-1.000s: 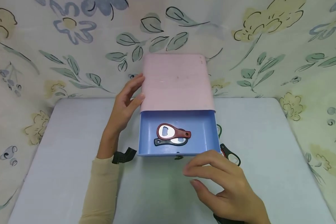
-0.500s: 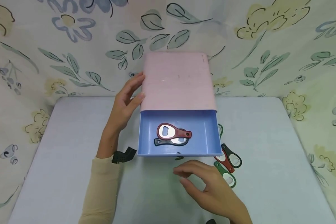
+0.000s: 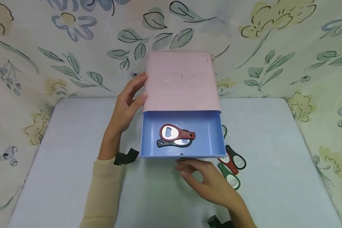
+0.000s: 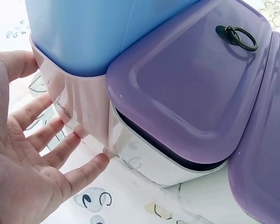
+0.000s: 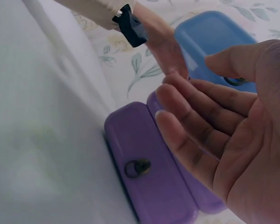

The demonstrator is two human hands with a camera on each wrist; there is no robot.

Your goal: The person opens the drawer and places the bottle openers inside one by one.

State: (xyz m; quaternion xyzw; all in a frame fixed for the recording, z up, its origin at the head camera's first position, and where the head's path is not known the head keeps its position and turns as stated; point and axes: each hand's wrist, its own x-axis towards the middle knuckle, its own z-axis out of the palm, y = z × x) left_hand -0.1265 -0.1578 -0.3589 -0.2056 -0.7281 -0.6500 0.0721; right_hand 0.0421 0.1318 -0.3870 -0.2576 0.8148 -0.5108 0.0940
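Observation:
A small pink-topped drawer cabinet (image 3: 182,82) has its blue drawer (image 3: 208,136) pulled out. Inside, a red bottle opener (image 3: 182,135) lies partly over a black bottle opener (image 3: 166,143). My left hand (image 3: 125,107) rests against the cabinet's left side, and its spread fingers show in the left wrist view. My right hand (image 3: 208,183) is at the blue drawer's front edge, fingers gently bent and thumb apart. In the right wrist view the ring pull (image 5: 234,81) of that drawer shows just past the thumb, with nothing held in the palm.
Right of the drawer several bottle openers lie on the white table (image 3: 279,142), among them a black one (image 3: 238,161) and a green one (image 3: 231,179). Below the blue drawer are purple drawers (image 4: 186,84) with ring pulls. Floral cloth (image 3: 268,63) hangs behind.
My right hand has moved left and up to the drawer's front edge, uncovering the bottle openers on the right. My left hand and the blue drawer have stayed as they were.

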